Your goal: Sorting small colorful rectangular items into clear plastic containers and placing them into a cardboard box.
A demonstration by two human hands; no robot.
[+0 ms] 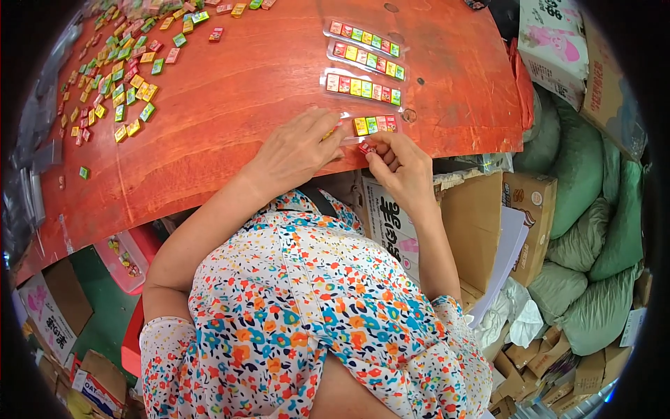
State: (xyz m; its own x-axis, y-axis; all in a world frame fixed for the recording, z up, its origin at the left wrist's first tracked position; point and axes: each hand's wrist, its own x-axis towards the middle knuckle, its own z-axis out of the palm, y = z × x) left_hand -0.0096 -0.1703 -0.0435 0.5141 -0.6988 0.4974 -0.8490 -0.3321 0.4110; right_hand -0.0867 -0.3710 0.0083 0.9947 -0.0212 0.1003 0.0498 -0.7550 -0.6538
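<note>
A clear plastic tray [347,140] lies near the table's front edge, with several tiny coloured boxes [375,125] standing in a row in its right part. My left hand [296,143] is closed over the tray's left end; a bit of yellow and red from a small box shows at its fingertips, mostly covered. Pinched between thumb and forefinger of my right hand [405,167] is a small red box [366,148], just in front of the row. Farther back lie three more clear trays, each with a full row of boxes [363,89].
Loose little boxes [129,91] are scattered over the left of the red wooden table [230,91]. Below right stand an open carton [471,230] and green sacks [576,167]. A pink bin [125,258] sits under the table's left side.
</note>
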